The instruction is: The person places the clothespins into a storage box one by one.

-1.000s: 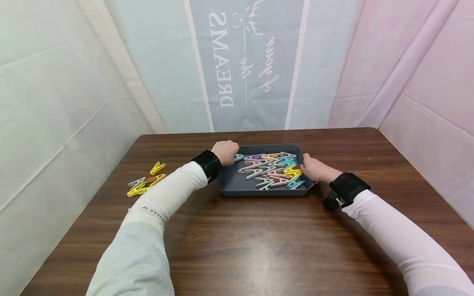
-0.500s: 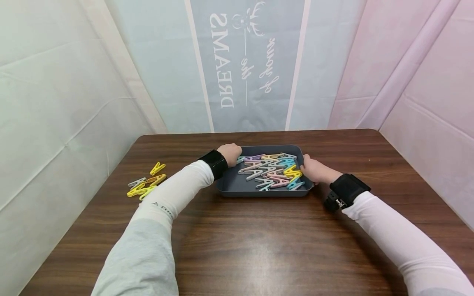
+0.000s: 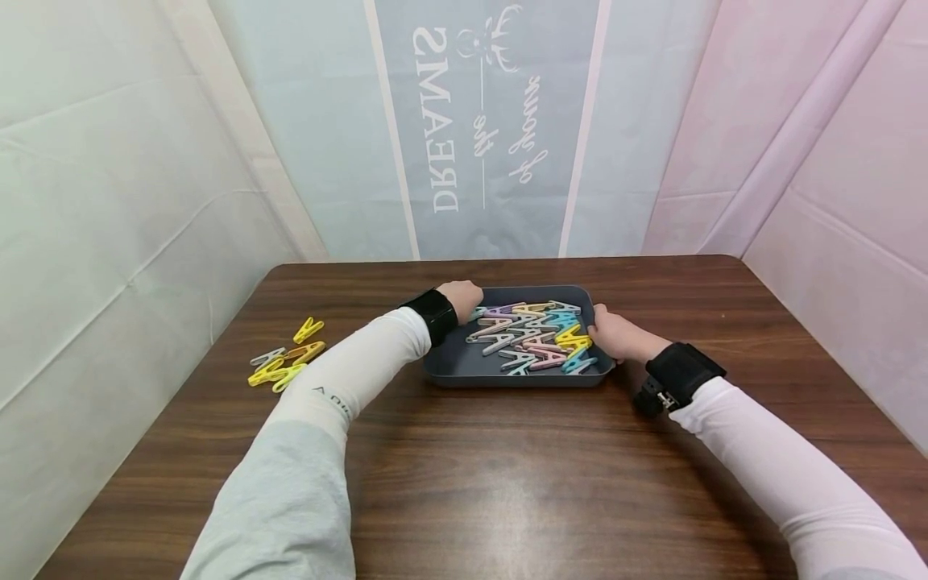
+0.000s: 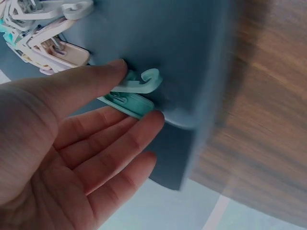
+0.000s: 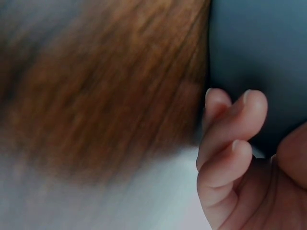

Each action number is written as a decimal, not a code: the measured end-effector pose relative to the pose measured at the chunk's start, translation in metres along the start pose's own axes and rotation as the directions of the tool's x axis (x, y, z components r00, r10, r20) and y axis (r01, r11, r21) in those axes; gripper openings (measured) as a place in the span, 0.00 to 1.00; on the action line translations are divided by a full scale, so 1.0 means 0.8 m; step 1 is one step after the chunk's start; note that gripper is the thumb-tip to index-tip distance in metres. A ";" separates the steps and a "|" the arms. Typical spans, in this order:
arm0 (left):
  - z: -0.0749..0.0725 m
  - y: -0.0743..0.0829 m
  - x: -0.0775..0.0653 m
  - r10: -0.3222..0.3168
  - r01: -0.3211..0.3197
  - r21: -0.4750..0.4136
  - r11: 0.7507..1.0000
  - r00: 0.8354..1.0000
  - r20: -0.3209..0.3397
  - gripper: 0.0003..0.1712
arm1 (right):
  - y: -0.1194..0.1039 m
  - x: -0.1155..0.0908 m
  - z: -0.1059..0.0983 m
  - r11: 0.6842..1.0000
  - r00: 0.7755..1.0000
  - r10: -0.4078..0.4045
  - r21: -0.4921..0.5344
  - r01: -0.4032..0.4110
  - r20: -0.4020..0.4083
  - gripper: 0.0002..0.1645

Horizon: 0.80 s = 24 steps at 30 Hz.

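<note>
A dark grey tray (image 3: pixel 464 370) stands on the table, with many plastic clothespins (image 3: pixel 532 334) in pastel and bright colours crowded over its middle and right. My left hand (image 3: pixel 462 300) is over the tray's back left part. In the left wrist view, a teal clothespin (image 4: pixel 136 104) lies between its thumb and fingertips, low over the tray floor. My right hand (image 3: pixel 616 333) grips the tray's right end; in the right wrist view, curled fingers (image 5: pixel 230 122) lie along the tray wall, with the thumb partly out of view.
Left of the tray, several loose clothespins lie on the wooden table (image 3: pixel 464 459): a yellow one (image 3: pixel 308 329), a grey one (image 3: pixel 267 357), an orange one (image 3: pixel 304 352) and more yellow. Fabric walls (image 3: pixel 109 201) enclose the table's sides and back.
My left hand has moved slightly right along the tray's back part, and the teal clothespin has moved with it. The right hand keeps its hold on the tray.
</note>
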State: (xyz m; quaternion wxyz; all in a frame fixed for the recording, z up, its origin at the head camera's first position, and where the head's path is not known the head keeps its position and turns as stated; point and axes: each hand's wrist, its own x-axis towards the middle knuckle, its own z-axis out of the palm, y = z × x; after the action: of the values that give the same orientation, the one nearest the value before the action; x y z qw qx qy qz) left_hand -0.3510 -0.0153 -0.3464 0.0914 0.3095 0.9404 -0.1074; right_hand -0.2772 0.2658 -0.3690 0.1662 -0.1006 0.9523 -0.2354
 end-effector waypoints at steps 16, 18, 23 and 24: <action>-0.010 0.011 0.004 -0.049 0.049 0.014 0.999 0.998 0.032 0.15 | -0.002 0.001 0.002 1.000 1.000 0.018 -0.006 -0.018 -0.004 0.32; -0.013 0.010 0.002 -0.053 0.052 0.026 0.998 0.998 0.028 0.13 | -0.002 0.001 0.002 1.000 1.000 0.016 -0.005 -0.016 -0.003 0.32; -0.027 0.004 -0.011 -0.046 0.046 0.147 0.988 0.999 -0.004 0.11 | -0.002 0.001 0.002 1.000 1.000 0.025 -0.002 -0.025 -0.001 0.33; -0.030 0.002 -0.015 -0.039 0.042 0.166 0.985 0.999 -0.023 0.11 | -0.002 0.001 0.002 1.000 1.000 0.028 -0.001 -0.028 -0.003 0.33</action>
State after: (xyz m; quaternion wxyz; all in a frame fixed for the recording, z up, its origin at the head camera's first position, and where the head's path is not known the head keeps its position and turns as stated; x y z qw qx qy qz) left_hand -0.3433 -0.0143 -0.3207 0.0537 0.2981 0.9350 -0.1845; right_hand -0.2770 0.2639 -0.3697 0.1681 -0.0873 0.9540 -0.2326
